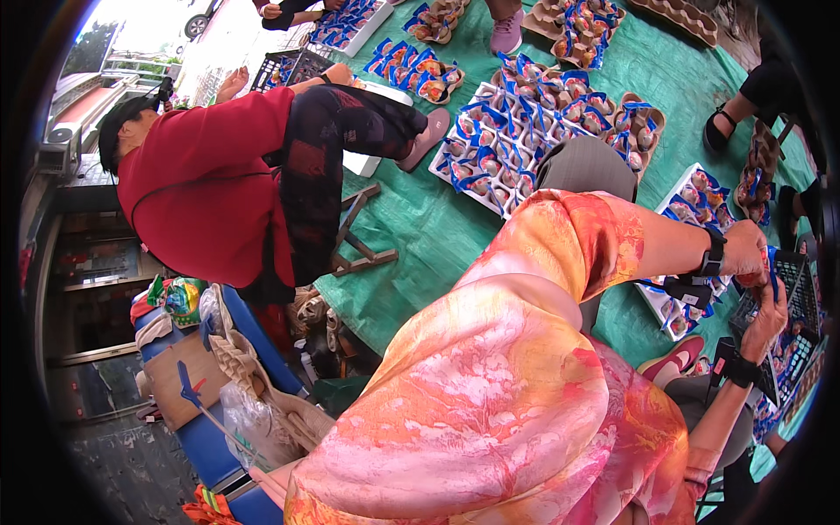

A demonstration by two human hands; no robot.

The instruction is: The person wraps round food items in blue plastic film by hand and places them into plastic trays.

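Note:
At the right side of the view, my left hand (744,251) and my right hand (765,323) meet around a small wrapped packet (773,268) with blue film. Fingers hide most of it, so its contents cannot be told. Below them stands a black plastic crate (797,275) holding blue-wrapped pieces. Beside my left forearm lies a white tray (656,314) with egg-shaped pieces (697,197) in blue-and-clear printed wrappers. Both wrists wear black bands.
A larger white tray (474,201) of wrapped pieces lies on the green tarpaulin (420,243). Pulp egg trays (679,21) are spread beyond. A person in red (203,157) bends over at left, near a wooden stool (357,243). Blue seats (203,446) hold bags and cardboard.

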